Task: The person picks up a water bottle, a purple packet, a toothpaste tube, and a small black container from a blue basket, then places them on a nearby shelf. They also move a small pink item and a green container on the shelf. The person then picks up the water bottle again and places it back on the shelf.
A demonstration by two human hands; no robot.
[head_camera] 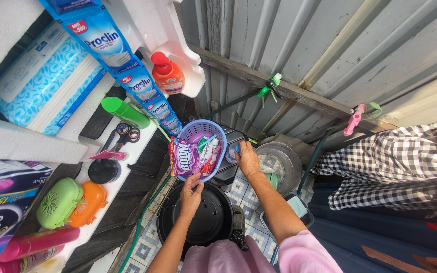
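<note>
Crowding basket: sachets, scissors.

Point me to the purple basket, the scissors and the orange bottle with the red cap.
purple basket (217, 132): head view, on its right rim.
scissors (122, 135): head view, near the handle loops.
orange bottle (170, 77): head view, on its body.

A white shelf carries scissors, a green can, and green and orange cases.
</note>
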